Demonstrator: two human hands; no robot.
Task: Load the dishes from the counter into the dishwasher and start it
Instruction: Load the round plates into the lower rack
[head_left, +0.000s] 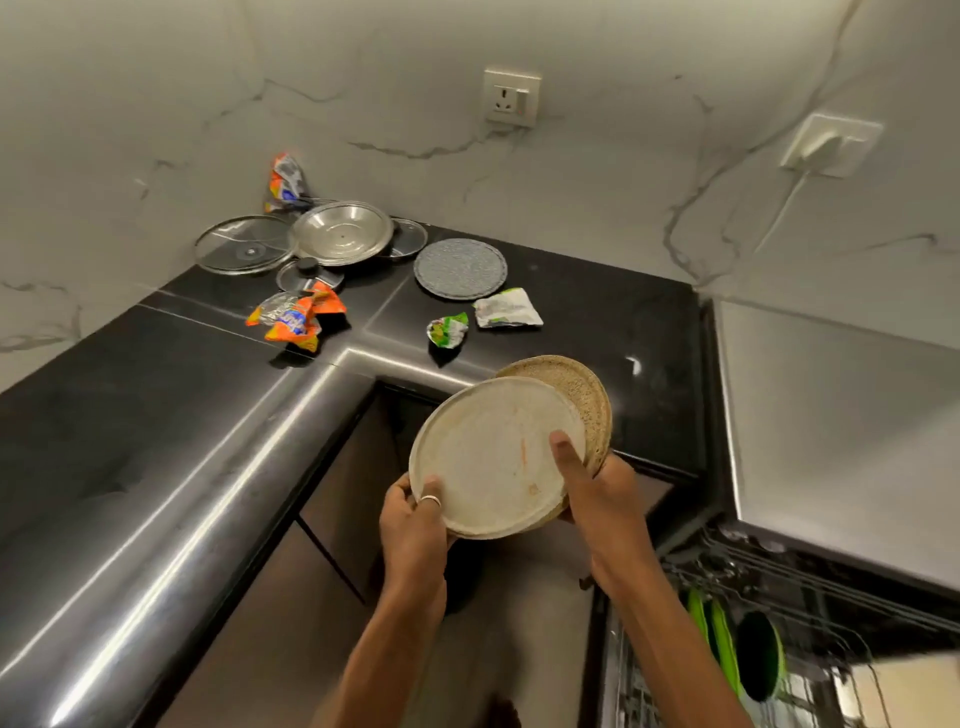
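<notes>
Wrappers (296, 321) and lids (340, 232) crowd the counter's (156, 395) corner.

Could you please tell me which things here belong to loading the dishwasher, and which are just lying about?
For the job: cream plate and speckled plate in both hands; grey plate, steel bowl, glass lids, open dishwasher rack.

Lying about: orange wrappers, green wrapper, white wrapper, wall sockets.

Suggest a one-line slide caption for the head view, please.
Both hands, left and right, hold stacked plates above the counter, beside the open dishwasher.
</notes>
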